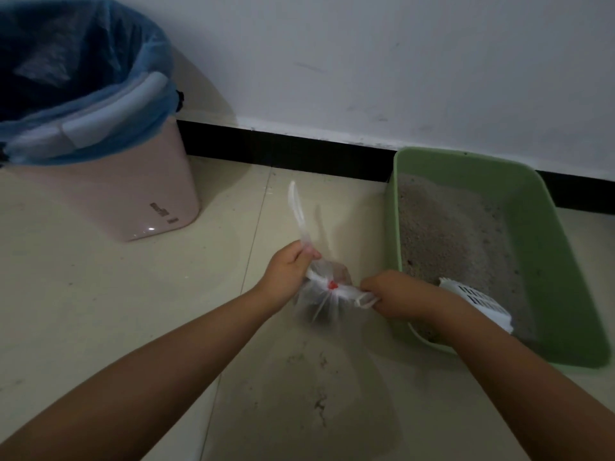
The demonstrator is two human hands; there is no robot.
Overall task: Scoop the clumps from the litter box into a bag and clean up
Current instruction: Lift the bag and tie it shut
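With my left hand (289,268) and right hand (392,292) each clenched on a handle of the bag (324,296), held above the floor (100,311) beside the litter box (545,247), I'd pull evenly to snug the knot.

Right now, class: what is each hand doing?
Left hand: closed, gripping one handle of the plastic bag.
Right hand: closed, gripping the bag's other handle.
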